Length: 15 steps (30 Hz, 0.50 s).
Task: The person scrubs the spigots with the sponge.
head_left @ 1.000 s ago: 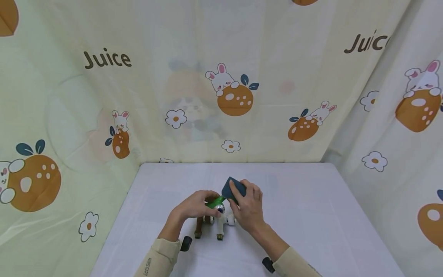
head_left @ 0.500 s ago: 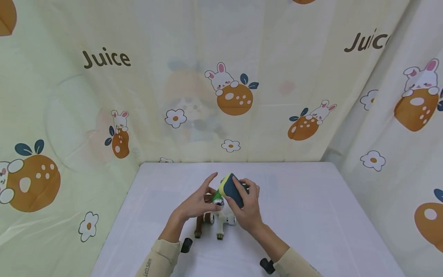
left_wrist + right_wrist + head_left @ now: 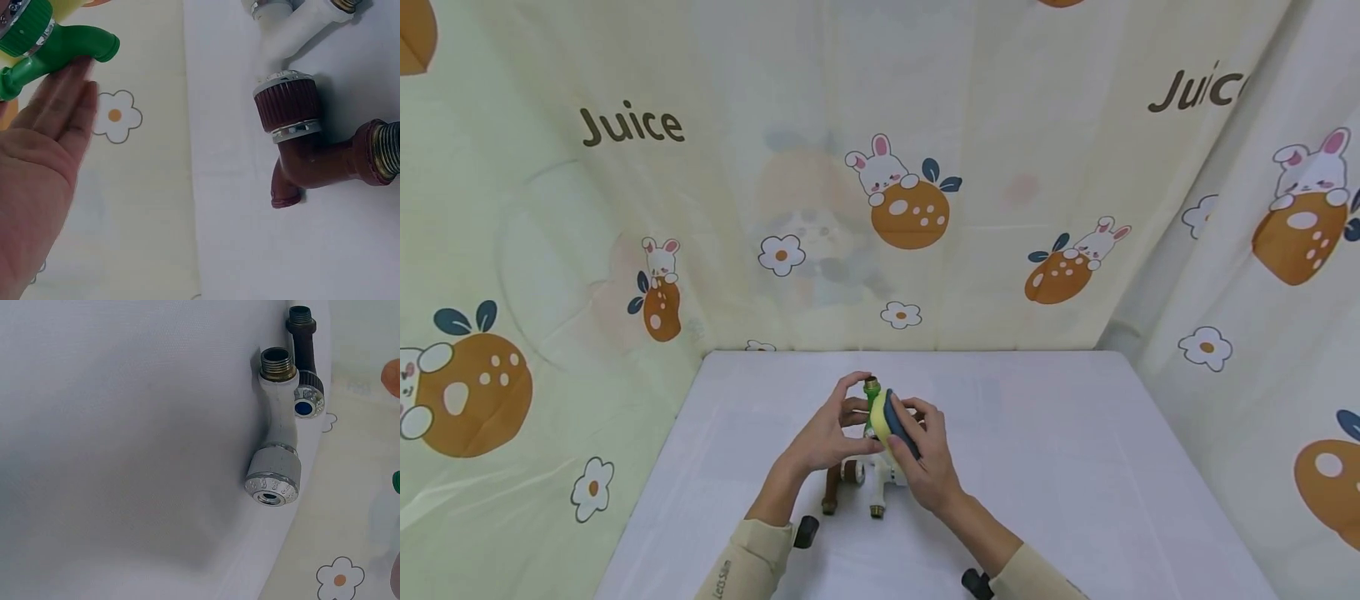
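Held between the thumb and fingers of my left hand (image 3: 823, 433) is a green water tap (image 3: 872, 390), its brass threaded end pointing up in the head view. In the left wrist view the tap's green spout (image 3: 81, 42) lies against the fingertips of the left hand (image 3: 37, 169). My right hand (image 3: 934, 462) grips a yellow and dark blue sponge (image 3: 882, 417), yellow face against the tap's right side. The sponge hides part of the tap's body. Only a sliver of the right hand enters the right wrist view at its right edge.
Below the hands, a white tap (image 3: 877, 492) and a brown tap (image 3: 831, 490) lie side by side on the white-covered table (image 3: 1060, 467). A printed curtain (image 3: 985, 275) hangs behind the table and along its sides.
The green tap has been turned from lying slanted to standing with its threaded end up. The sponge has tilted and shifted left, its yellow side now against the tap. Left fingers have re-gripped.
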Available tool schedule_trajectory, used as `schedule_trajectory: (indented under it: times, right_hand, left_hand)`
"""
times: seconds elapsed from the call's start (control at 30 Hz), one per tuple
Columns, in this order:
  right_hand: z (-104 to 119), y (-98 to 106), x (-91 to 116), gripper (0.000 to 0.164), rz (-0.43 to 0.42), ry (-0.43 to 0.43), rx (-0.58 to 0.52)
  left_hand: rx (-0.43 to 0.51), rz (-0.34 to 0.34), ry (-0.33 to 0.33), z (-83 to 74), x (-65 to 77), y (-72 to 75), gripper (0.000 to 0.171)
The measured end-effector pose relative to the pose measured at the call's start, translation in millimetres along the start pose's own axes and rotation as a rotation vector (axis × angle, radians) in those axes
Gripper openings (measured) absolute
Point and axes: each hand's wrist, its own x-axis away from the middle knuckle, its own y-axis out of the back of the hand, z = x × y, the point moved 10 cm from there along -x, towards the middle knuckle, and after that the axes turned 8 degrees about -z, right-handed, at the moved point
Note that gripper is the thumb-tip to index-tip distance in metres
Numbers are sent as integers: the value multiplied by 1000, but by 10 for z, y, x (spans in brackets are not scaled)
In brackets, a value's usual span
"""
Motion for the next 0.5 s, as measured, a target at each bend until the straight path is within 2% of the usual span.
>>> schedule_trajectory:
  times: [0.2,0.37,0.5]
  right_hand:
    - [-9,-14,-3,58,-6,-15,27]
    - [-75,-51,-6,57,25,-95,36]
    - [-155,-84,-12,56,56,-184,22]
  left_hand:
    - [43,1,-6,-44,-11,-8,104]
    - [-46,-36,-62,-108,-9,25,102]
    - [-90,-36,-74,-116,0,16,102]
